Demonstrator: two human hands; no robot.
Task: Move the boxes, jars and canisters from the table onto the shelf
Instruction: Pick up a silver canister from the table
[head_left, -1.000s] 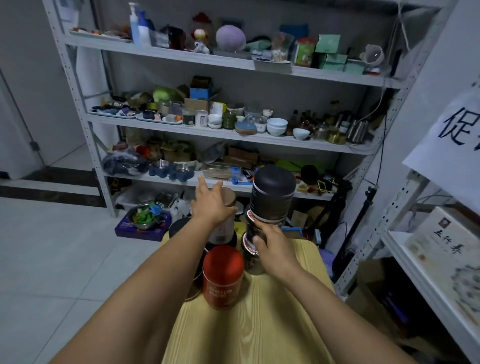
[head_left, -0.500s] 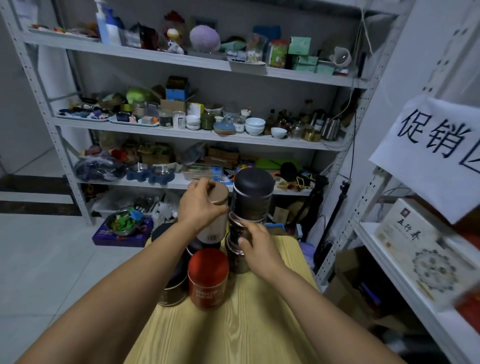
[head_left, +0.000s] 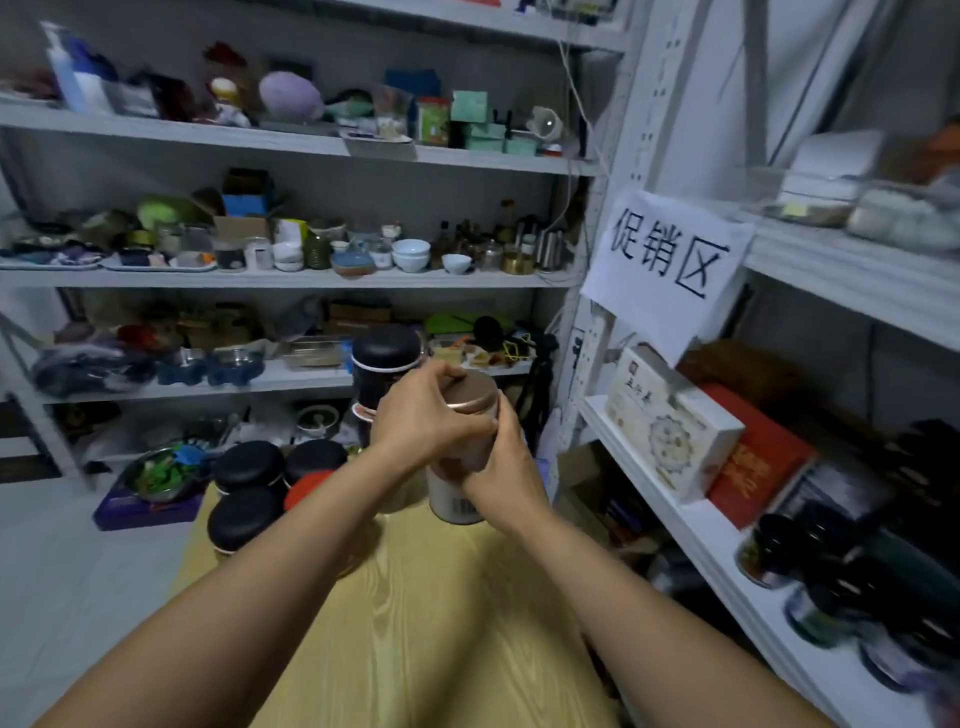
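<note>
A pale canister with a copper lid (head_left: 471, 397) is held above the wooden table (head_left: 441, 613) by both hands. My left hand (head_left: 423, 415) grips it around the lid and upper side. My right hand (head_left: 506, 467) wraps its lower body from the right. Behind it rises a tall stack topped by a black-lidded canister (head_left: 384, 358). Three black-lidded jars (head_left: 247, 499) and a red-lidded canister (head_left: 306, 486) stand at the table's far left. The white shelf (head_left: 691, 525) on the right carries a white box (head_left: 670, 421), a red box (head_left: 753, 462) and dark jars (head_left: 831, 577).
A paper sign (head_left: 667, 257) hangs from the right shelf's upper board. A wide back shelf unit (head_left: 291, 280) is crowded with bowls, cups and boxes. A bowl on a purple box (head_left: 150, 478) sits on the tiled floor left of the table.
My left hand has lifted the copper-lidded canister off the stack and carried it rightward. My right hand left the black stack and now holds this canister too. The view has swung toward the right shelf.
</note>
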